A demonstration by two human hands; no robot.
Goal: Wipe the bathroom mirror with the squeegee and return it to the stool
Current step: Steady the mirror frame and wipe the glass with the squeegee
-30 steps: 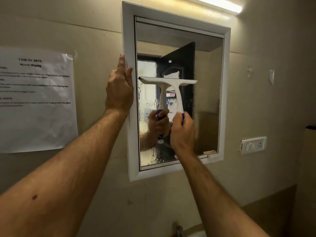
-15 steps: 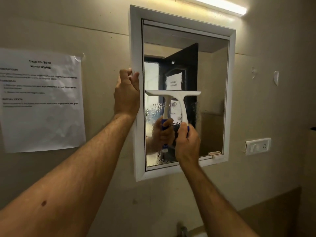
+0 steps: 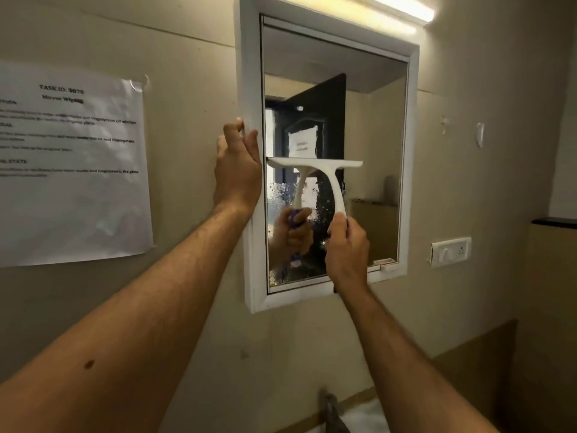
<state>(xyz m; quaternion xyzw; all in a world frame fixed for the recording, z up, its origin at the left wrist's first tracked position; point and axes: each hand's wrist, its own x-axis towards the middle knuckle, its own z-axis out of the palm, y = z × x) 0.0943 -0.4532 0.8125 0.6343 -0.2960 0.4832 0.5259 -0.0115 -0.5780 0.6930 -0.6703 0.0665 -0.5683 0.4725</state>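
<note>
Squeegee [image 3: 315, 179] is held against the mirror [image 3: 371, 126], its white blade lying level across the left half of the glass about midway up, the white neck curving down to a blue grip. Right hand [image 3: 346, 248] has its fingers [image 3: 338, 228] wrapped round that grip, low on the glass. Left hand [image 3: 239, 170] rests on the mirror's white frame [image 3: 249, 73] at its left edge, fingers curled over the edge of the frame. Below the blade the glass is wet and beaded with droplets; above it the glass looks clean and reflects a dark door. A printed sheet of paper [image 3: 71, 164] is taped to the wall left of the mirror, a light strip [image 3: 402, 9] glows above it, and a white switch plate [image 3: 451, 251] sits on the wall to the right.
</note>
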